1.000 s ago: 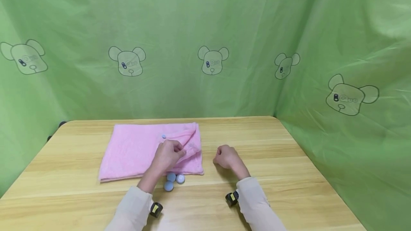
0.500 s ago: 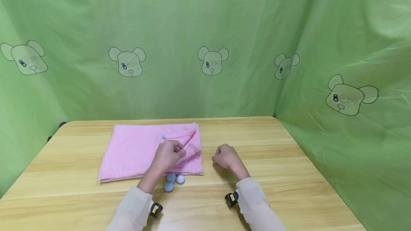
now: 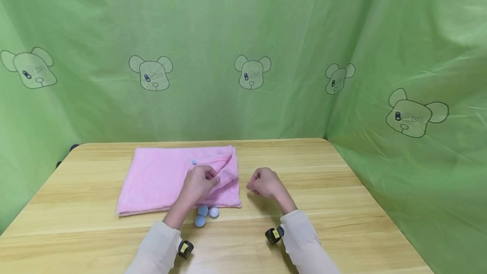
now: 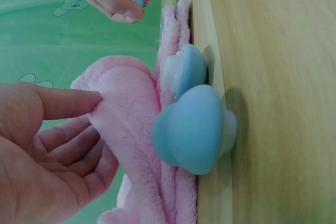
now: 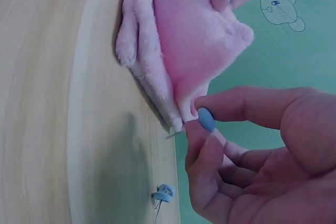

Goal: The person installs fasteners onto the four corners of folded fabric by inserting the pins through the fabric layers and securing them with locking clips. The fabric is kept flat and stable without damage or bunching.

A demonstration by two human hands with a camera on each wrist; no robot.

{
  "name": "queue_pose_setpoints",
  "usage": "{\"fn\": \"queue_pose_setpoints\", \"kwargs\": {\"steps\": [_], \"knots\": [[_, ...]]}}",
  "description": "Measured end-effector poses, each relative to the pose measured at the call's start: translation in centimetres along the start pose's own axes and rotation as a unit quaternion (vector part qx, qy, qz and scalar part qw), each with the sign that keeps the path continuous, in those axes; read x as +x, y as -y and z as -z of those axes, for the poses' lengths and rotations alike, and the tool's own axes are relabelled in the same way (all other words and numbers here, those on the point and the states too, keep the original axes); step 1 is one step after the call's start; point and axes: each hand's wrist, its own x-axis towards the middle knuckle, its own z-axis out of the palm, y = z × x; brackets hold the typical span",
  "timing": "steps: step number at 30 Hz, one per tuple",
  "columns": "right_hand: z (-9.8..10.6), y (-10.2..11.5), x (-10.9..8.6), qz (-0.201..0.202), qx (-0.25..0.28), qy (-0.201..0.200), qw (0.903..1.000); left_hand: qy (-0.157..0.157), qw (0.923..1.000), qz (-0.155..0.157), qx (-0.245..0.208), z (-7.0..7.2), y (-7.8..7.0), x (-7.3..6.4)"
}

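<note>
A smooth, thin green curtain (image 3: pixel 205 113) fills the top and both sides of the head view, creased, with a corner running down at the right and a pale sheen in the upper right. Across it run five bear heads printed in thin dark outline: far left (image 3: pixel 38 64), left of centre (image 3: pixel 154 69), just right of centre (image 3: pixel 251 67), right (image 3: pixel 340 77) and, lowest, far right (image 3: pixel 412 107). Each has round ears and a dark oblong eye; the lettering is too small to read. A yellowish wood-grain table (image 3: pixel 327 189) with rounded far corners spans the lower frame. A small black object (image 3: pixel 74 146) shows at its upper-left edge.
</note>
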Motion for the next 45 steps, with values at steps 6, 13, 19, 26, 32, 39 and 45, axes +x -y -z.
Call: {"fn": "queue_pose_setpoints", "kwargs": {"steps": [6,13,19,26,32,39,45], "knots": [[0.0,0.0,0.0,0.008,0.04,0.013,0.9991,0.0,1.0,0.002,-0.003,-0.1,0.0,0.0],[0.0,0.0,0.1,0.048,0.066,0.041,0.9958,0.003,1.0,0.0,-0.008,-0.1,-0.1,0.0],[-0.2,0.4,-0.1,0.076,0.128,0.08,0.9856,0.011,0.9998,0.008,-0.015,-0.2,-0.3,-0.2],[-1.2,1.1,-0.2,0.08,0.179,0.139,0.9707,0.016,0.9998,0.001,-0.015,-0.3,-0.2,-0.2],[-2.0,1.5,-0.4,0.069,0.194,0.13,0.9699,0.02,0.9997,0.0,-0.014,-0.3,-0.3,-0.2],[-2.6,1.5,-0.3,0.058,0.198,0.115,0.9717,0.026,0.9995,-0.005,-0.017,-0.3,-0.6,-0.3],[-2.8,1.5,-0.4,0.051,0.205,0.111,0.9712,0.03,0.9992,-0.005,-0.027,-0.2,-0.7,-0.4]]}}
